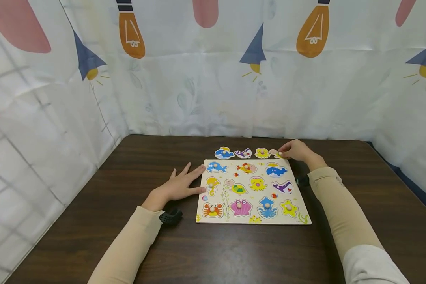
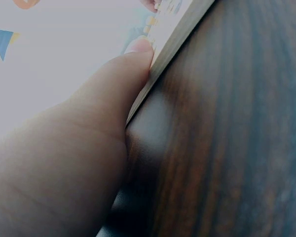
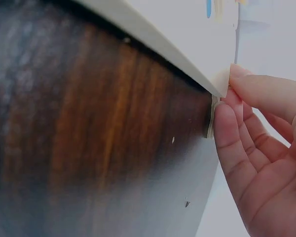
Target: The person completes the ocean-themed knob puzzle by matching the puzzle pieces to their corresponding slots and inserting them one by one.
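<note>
Wooden peg puzzle board (image 1: pixel 253 192) lying flat on a dark wood-grain table (image 1: pixel 92 221), nearer the far edge than the near one. The left hand (image 1: pixel 179 185) rests flat on the table, fingers straight and spread, their tips touching the board's left edge; in the left wrist view the thumb (image 2: pixel 113 94) lies along that edge. The right hand (image 1: pixel 296 150) sits at the board's far right corner, thumb and fingertips (image 3: pixel 227 128) pinching a small flat puzzle piece (image 1: pixel 275 154) that lies on the table just beyond the board's far edge. Three more loose pieces stand in a row along that edge: a blue whale piece (image 1: pixel 224 153), a purple-and-white piece (image 1: pixel 243 153) and a yellow piece (image 1: pixel 262 153). A white curtain (image 1: pixel 198 79) printed with bulbs and rockets encloses the table's far and side edges.
</note>
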Motion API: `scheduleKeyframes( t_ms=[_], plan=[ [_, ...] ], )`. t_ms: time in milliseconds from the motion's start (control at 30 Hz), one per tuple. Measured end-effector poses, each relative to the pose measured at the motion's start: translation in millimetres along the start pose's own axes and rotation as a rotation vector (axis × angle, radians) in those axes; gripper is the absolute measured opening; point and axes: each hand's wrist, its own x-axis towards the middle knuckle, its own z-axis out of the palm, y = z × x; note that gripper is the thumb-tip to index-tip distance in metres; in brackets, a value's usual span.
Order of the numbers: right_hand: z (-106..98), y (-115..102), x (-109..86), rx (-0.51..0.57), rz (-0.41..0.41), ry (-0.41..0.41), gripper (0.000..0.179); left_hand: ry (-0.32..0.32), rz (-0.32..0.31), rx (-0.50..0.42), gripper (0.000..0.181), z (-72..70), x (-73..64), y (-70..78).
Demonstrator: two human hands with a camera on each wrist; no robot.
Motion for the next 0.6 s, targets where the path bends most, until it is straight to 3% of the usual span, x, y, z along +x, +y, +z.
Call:
scheduleKeyframes(
  t_ms=[600],
  plan=[
    [1.4, -9.5, 1.3, -0.115, -0.013, 0.002, 0.022, -0.003, -0.008, -0.006, 0.091, -0.2, -0.4, 1.2]
  ],
)
